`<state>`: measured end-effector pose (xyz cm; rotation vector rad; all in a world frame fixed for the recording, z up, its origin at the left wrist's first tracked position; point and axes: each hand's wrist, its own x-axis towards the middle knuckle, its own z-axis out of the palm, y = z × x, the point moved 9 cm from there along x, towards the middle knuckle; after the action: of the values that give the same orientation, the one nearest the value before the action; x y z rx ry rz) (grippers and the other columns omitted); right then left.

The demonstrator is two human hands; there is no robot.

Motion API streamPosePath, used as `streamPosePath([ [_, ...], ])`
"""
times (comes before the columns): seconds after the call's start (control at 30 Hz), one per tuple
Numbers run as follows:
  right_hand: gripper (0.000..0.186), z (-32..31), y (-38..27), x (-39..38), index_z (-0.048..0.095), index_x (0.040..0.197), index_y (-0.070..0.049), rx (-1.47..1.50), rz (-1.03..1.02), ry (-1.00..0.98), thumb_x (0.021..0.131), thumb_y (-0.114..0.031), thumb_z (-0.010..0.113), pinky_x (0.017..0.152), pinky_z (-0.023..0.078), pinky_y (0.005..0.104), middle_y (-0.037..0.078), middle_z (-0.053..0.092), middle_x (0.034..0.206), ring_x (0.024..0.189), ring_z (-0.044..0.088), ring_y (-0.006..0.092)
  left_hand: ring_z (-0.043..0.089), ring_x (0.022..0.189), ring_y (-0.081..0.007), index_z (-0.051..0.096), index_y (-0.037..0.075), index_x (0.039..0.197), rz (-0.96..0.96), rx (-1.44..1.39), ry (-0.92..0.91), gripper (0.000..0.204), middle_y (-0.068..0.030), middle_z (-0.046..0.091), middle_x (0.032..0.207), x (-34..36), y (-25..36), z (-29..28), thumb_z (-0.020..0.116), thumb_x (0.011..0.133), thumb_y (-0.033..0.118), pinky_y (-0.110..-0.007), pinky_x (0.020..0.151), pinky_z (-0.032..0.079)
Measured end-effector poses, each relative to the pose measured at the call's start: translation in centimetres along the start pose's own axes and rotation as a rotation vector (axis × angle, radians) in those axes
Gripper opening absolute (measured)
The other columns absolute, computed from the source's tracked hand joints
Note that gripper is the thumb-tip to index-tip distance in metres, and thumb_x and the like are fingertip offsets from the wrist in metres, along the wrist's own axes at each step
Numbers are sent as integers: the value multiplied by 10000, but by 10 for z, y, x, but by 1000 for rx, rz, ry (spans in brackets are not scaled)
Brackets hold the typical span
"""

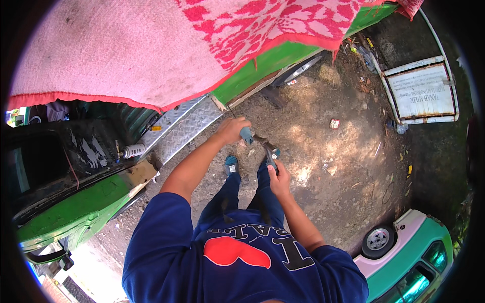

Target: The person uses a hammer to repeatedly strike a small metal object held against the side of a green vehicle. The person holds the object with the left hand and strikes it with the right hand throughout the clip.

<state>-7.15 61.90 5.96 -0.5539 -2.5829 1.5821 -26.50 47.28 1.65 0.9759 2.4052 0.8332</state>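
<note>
Blue-grey and crumpled-looking, a small piece [246, 135] sits at the fingers of the left hand [234, 129], which is curled closed around it as far as the view shows. The right hand [279, 179] is wrapped narrowly around one end of a dark tool [271, 156] – both things are held out in front of the body, above the dirt ground [303, 121] and between the hands.

As for how far along things are, I would judge the work to be under way, since both hands are occupied and neither thing has been set down. Nothing visible marks a finished part, and how much is left cannot be told from this one view.

The dark tool looks slim and bent, with a grey, worn-looking stretch near the right hand and a darker, uneven part reaching toward the blue-grey piece. Whether the two touch, or are joined, is too small to tell – the exact kind of tool is unclear as well. Just beyond the left hand is the corner of a green panel [268, 65], with a pink cloth [116, 55] draped over it and a ridged metal plate [189, 126] alongside
</note>
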Motion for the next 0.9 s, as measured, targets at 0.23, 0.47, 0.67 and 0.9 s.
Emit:
streamPosePath([
  [0.23, 301, 3, -5, -2, 619, 1097, 20, -10, -8, -20, 932, -231, 637, 728, 504, 385, 213, 653, 910, 819, 659, 343, 643, 893, -323, 603, 170, 970, 2, -18, 24, 312, -57, 597, 945, 5, 1, -9, 741, 693, 131, -447, 726, 498],
  [0.47, 310, 19, -16, 11, 605, 1096, 23, -88, -121, -25, 921, -230, 646, 733, 506, 387, 201, 641, 944, 839, 653, 355, 640, 886, -311, 589, 168, 965, 34, -13, 23, 303, -46, 595, 931, 3, 4, -5, 720, 698, 109, -438, 700, 503],
  [0.67, 290, 13, -13, 15, 606, 1101, 11, -26, 7, -46, 929, -222, 627, 721, 498, 399, 206, 641, 941, 826, 646, 361, 638, 900, -314, 595, 169, 979, 16, 22, -7, 322, -46, 597, 931, 4, 0, -2, 720, 692, 92, -430, 712, 507],
  [0.9, 266, 9, -9, 16, 613, 1098, -39, -123, 23, -34, 936, -250, 626, 699, 499, 391, 200, 638, 868, 782, 628, 385, 635, 916, -321, 608, 164, 945, 1, -80, 97, 278, -58, 615, 934, 13, 8, -21, 730, 702, 108, -445, 743, 497],
])
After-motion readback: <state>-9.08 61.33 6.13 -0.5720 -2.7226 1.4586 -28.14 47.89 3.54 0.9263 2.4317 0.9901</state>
